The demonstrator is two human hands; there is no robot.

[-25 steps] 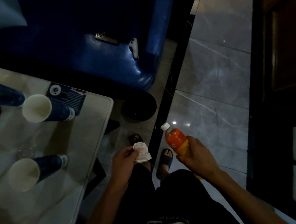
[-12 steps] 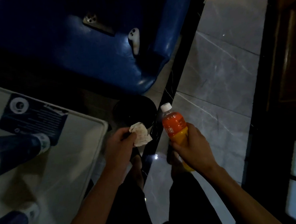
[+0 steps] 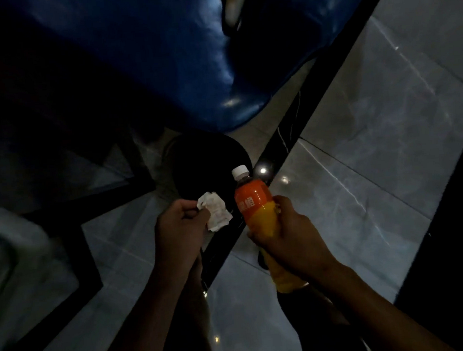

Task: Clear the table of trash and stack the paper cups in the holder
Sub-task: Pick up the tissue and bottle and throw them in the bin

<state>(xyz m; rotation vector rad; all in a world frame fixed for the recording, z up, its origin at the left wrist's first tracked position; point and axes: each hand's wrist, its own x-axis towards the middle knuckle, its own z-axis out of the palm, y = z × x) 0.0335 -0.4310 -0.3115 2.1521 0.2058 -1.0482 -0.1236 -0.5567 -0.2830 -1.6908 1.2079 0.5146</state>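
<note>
A: What is the left hand (image 3: 180, 227) holding?

B: It is pinching a crumpled white tissue (image 3: 215, 213), fingers curled tight around one edge, with most of the wad sticking out toward the right.

A: And the right hand (image 3: 291, 239)?

B: It is wrapping fully around the lower half of an orange drink bottle (image 3: 257, 209). The white cap (image 3: 240, 171) is pointing up and away from the person, and the bottle is tilting slightly to the left.

A: Where are both things sitting relative to the bin?

B: They are hanging side by side over the near rim of a round black trash bin (image 3: 205, 163) standing on the grey tiled floor (image 3: 372, 153). The tissue is overlapping the bin's dark edge, and the bottle's cap is showing against its right side.

A: Anything else around?

B: A shiny blue padded seat (image 3: 190, 55) is filling the top, and a pale table corner (image 3: 14, 234) is showing blurred at the left edge. The bin's inside is too dark to read.
</note>
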